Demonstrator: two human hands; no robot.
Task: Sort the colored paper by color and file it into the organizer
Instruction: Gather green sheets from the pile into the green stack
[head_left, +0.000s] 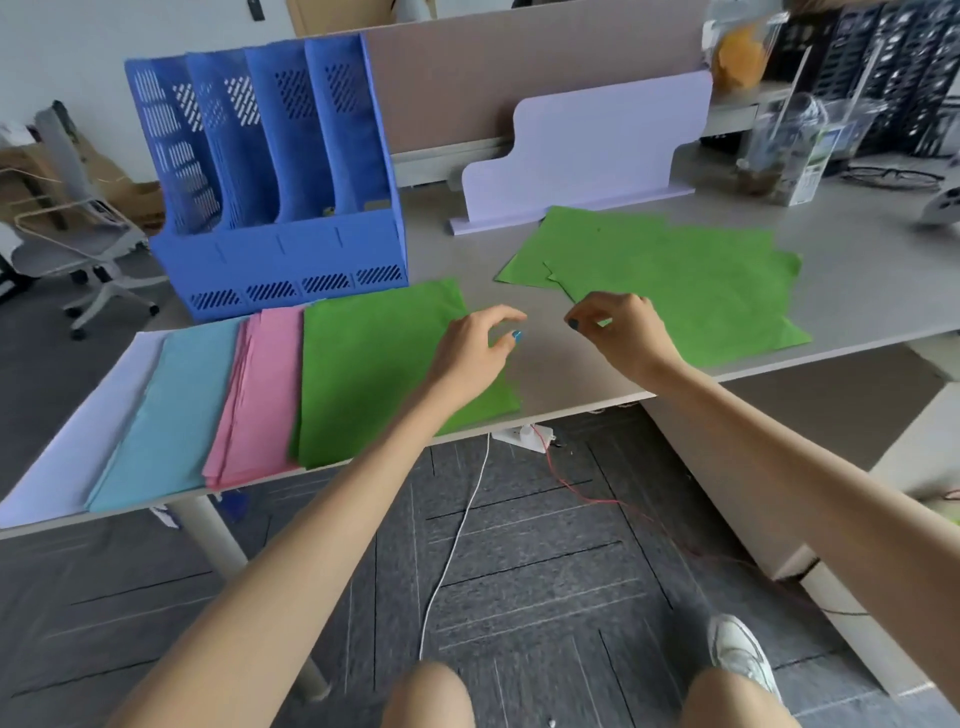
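Along the near edge of the desk (545, 364), head view: four flat piles side by side, each overlapping the next. From the left: white stack (78, 431), light blue stack (166, 415), pink stack (260, 395), green stack (374, 364).

Just behind the piles, upright at the back left of the desk: blue organizer (270, 208), four slots, no coloured paper showing in any of them.

Further right, well apart from the green stack, with bare desk between: loose green sheets (675, 291), spread unevenly and overlapping, corners at different angles.

Over the right edge of the green stack: left hand (478, 343), fingers loosely curled, thumb and forefinger apart, nothing between them.

At the near left corner of the loose green sheets: right hand (618, 327), fingers curled down, thumb close to forefinger. Cannot tell whether a sheet is pinched or only touched.

Behind the loose sheets: lilac divider panel (587, 156), standing upright. At the far right: clear cup with a straw (779, 145) and a pair of glasses (891, 176).

Beyond the desk at the left: office chair (78, 208). On the floor below: white cable (457, 545).
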